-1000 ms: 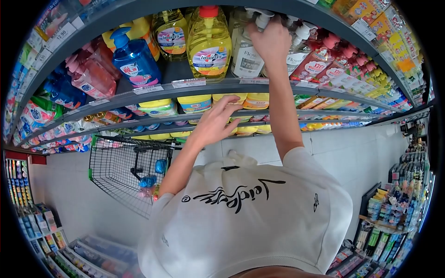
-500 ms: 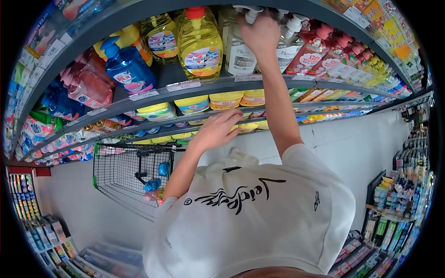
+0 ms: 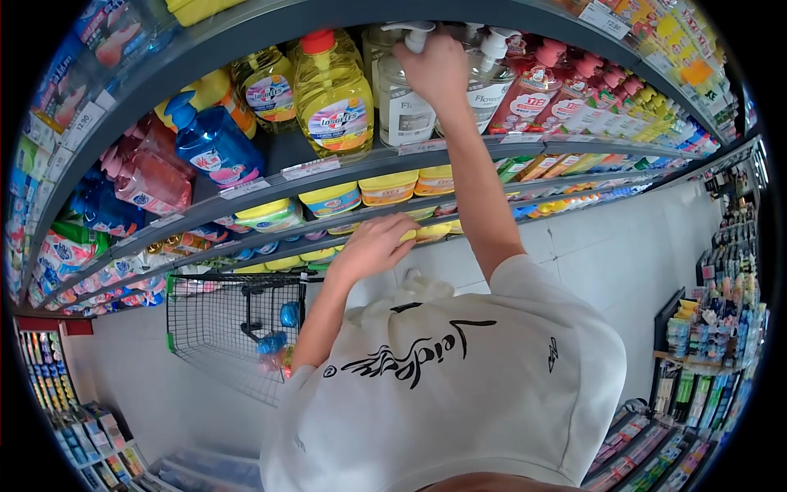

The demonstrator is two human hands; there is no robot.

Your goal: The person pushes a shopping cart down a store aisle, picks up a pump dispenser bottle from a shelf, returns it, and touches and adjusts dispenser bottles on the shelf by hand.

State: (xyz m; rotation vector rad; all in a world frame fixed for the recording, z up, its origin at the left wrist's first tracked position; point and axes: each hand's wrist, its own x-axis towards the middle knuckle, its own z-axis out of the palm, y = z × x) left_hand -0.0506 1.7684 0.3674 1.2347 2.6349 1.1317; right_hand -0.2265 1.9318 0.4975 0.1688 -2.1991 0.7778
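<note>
My right hand (image 3: 434, 70) reaches up to the shelf and closes around the neck of a clear pump bottle (image 3: 406, 115) with a white pump head (image 3: 414, 34). The fingertips are partly hidden behind the hand. The bottle stands upright at the shelf's front. Close beside it on the left is a large yellow bottle (image 3: 336, 119) with a red cap. On its right, partly behind my forearm, stands a similar clear bottle (image 3: 489, 94) with a white pump. My left hand (image 3: 373, 246) hangs lower, in front of the lower shelves, fingers loosely stretched and nothing in them.
A wire shopping cart (image 3: 234, 328) with a few items stands at the left, on the pale tiled floor (image 3: 602, 238). The shelf edge (image 3: 344, 170) carries price tags. Blue (image 3: 215, 143) and pink (image 3: 529, 94) pump bottles line the same shelf. Stocked racks (image 3: 705, 328) stand at the right.
The view has shifted, so the shelf appears slightly lower and further left. My right hand stays at the same clear pump bottle, and my left hand hangs in about the same place.
</note>
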